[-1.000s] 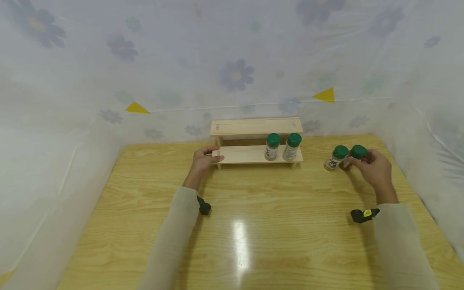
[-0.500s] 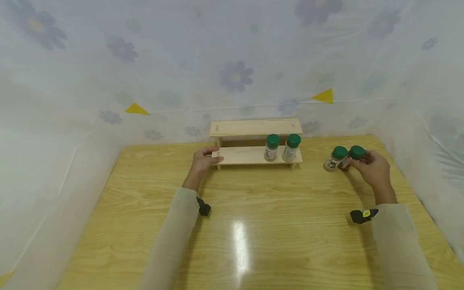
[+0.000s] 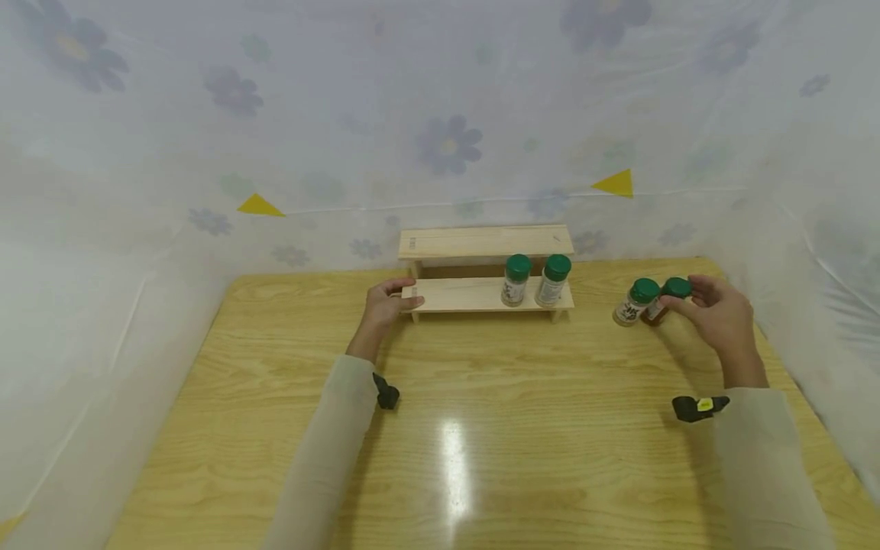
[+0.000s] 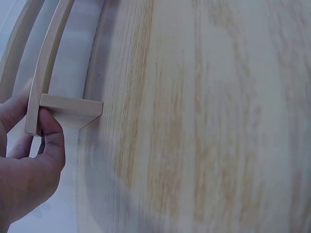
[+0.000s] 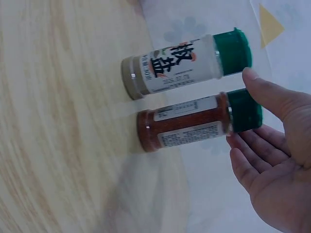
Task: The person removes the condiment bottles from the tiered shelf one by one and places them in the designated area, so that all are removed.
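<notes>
My left hand [image 3: 382, 309] pinches the left end of a two-tier wooden spice rack [image 3: 454, 294], thumb on one face of the lower board and curled fingers on the other, as the left wrist view shows. Two green-capped spice jars [image 3: 516, 281] stand at the right of the lower tier. Farther right on the table stand a jar of pale seasoning [image 5: 180, 63] and, beside it, a jar of reddish-brown spice [image 5: 189, 121]. My right hand [image 3: 722, 317] is at the reddish jar's green cap, its thumb and fingers spread loosely around it, palm away from the jar.
The rack stands at the back of the wood-grain table [image 3: 536, 428], close to a flower-patterned curtain [image 3: 309, 114] that also closes off both sides. Two yellow triangles [image 3: 614, 183] mark the back curtain.
My right hand has loosened from the reddish jar and drawn slightly right, its fingers spreading. That jar stays beside the pale one. The left hand and the rack keep their places.
</notes>
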`<control>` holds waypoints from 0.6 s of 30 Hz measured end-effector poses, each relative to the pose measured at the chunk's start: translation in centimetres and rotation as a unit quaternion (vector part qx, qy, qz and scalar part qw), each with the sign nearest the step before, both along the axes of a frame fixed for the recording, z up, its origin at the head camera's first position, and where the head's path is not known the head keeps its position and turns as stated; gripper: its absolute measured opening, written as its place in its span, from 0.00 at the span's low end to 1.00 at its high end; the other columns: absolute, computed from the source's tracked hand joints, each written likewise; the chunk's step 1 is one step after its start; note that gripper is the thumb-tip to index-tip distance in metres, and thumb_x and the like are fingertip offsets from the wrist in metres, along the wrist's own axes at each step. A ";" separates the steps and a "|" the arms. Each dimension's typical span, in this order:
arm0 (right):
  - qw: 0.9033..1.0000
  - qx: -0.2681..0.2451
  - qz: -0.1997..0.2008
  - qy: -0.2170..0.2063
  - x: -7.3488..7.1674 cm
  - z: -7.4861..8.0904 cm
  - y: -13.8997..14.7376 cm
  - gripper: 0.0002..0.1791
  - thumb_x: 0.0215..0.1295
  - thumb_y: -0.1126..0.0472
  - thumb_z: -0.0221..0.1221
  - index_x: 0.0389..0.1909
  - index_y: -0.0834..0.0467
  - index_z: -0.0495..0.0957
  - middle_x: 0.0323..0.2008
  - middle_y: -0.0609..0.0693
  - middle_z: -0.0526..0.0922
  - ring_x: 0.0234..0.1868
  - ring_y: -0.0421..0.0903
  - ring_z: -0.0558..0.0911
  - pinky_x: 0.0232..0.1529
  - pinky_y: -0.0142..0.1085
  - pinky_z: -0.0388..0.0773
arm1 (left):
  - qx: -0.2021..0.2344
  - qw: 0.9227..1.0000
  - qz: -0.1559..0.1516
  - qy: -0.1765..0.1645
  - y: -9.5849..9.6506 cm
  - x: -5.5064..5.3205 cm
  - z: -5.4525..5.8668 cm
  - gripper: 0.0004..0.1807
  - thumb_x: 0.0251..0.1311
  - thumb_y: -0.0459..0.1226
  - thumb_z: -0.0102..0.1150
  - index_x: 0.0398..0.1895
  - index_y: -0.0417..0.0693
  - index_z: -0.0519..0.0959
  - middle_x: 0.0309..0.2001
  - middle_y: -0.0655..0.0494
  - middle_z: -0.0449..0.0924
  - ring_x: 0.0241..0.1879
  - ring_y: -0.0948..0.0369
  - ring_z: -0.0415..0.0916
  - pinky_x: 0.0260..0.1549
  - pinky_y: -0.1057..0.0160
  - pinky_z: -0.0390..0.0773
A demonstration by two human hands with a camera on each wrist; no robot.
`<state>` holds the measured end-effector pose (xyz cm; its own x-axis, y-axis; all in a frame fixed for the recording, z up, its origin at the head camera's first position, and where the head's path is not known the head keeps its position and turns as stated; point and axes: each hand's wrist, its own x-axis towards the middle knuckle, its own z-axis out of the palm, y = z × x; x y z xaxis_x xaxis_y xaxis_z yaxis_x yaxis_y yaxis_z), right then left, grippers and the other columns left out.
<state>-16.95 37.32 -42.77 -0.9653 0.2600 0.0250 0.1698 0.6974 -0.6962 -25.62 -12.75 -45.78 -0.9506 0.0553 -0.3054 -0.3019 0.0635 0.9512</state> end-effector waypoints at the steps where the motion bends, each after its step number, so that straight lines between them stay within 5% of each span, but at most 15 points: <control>1: 1.000 0.001 0.001 0.007 0.1 0.3 0.0 0.41 0.61 0.43 0.60 0.67 0.65 0.61 0.64 0.67 0.68 0.60 0.53 0.72 0.42 0.14 0.67 | -0.003 1.000 0.000 0.003 0.0 0.0 -0.1 0.24 0.51 0.30 0.68 0.55 0.46 0.78 0.68 0.54 0.62 0.67 0.53 0.59 0.62 0.52 0.69; 4: 1.000 0.006 -0.001 0.029 0.3 1.3 -0.1 0.41 0.60 0.43 0.61 0.67 0.63 0.62 0.63 0.65 0.69 0.54 0.32 0.73 0.46 0.10 0.66 | -0.005 1.000 0.001 0.010 0.0 0.0 -0.2 0.24 0.51 0.30 0.68 0.54 0.46 0.78 0.68 0.54 0.62 0.67 0.53 0.58 0.62 0.52 0.68; 7: 0.998 0.005 -0.005 0.056 0.3 2.5 -0.4 0.40 0.60 0.45 0.61 0.67 0.63 0.63 0.62 0.66 0.70 0.49 0.22 0.69 0.53 0.14 0.66 | -0.005 1.000 0.003 0.012 -0.1 0.0 -0.2 0.23 0.51 0.30 0.69 0.53 0.46 0.78 0.68 0.54 0.62 0.67 0.53 0.58 0.62 0.52 0.68; 13: 0.996 -0.023 -0.024 0.087 -0.1 4.3 -1.4 0.37 0.59 0.47 0.63 0.68 0.55 0.64 0.62 0.50 0.73 0.58 0.30 0.71 0.55 0.14 0.65 | 0.003 1.000 0.001 0.015 -0.1 0.0 -0.2 0.23 0.51 0.30 0.68 0.54 0.44 0.78 0.67 0.54 0.63 0.65 0.53 0.60 0.61 0.52 0.69; 18: 0.989 -0.052 -0.013 0.138 -0.7 5.3 -3.3 0.33 0.58 0.53 0.66 0.63 0.55 0.69 0.52 0.36 0.75 0.52 0.24 0.72 0.53 0.14 0.67 | 0.003 1.000 0.000 0.013 0.0 0.0 -0.1 0.24 0.52 0.30 0.68 0.54 0.44 0.77 0.67 0.53 0.63 0.64 0.53 0.61 0.61 0.52 0.69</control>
